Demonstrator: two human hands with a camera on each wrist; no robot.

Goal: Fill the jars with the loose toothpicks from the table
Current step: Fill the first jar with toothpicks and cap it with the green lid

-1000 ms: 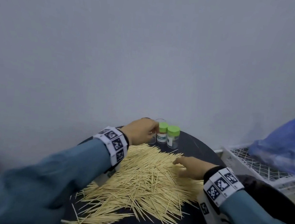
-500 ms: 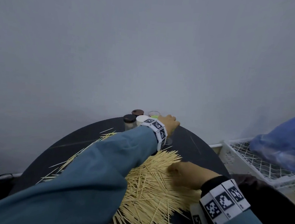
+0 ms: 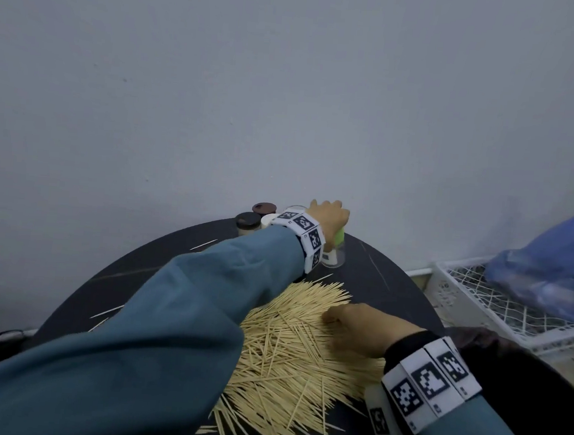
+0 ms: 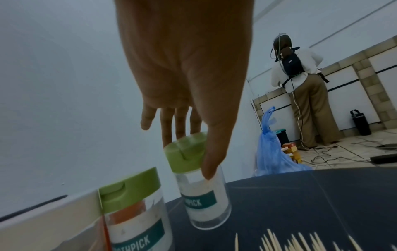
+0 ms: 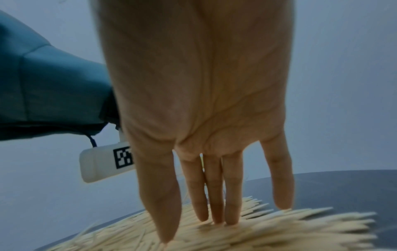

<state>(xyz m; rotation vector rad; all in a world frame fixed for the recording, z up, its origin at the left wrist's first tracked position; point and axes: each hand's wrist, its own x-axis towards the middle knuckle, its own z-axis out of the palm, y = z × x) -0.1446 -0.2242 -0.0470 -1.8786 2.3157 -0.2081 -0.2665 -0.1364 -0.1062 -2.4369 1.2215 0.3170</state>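
Plain grey wall behind a round dark bench (image 3: 393, 284). Toothpicks (image 3: 289, 348) lie in one big loose pile mid-bench, too many to count, long axes mostly running toward the far edge; a few strays sit off to the left.

Jars at the far edge, by the wall: two with green lids, two with brown lids (image 3: 248, 219), one white-topped (image 3: 267, 220), plus one clear rim partly hidden behind the wrist. Six at most; exact count uncertain.

Left hand (image 3: 328, 220) reaches over the pile, fingers and thumb curled round the green lid of the right-hand jar (image 4: 204, 198), which stands upright on the bench. Second green-lidded jar (image 4: 133, 214) stands just beside it, untouched.

Right hand (image 3: 359, 329) rests flat on the pile, fingers (image 5: 212, 203) straight, grasping nothing.

Judgement: the jar stands beyond the pile and is still capped. Left hand is on it; right is nearer the toothpicks. Jar likely needs bringing close and uncapping before filling.
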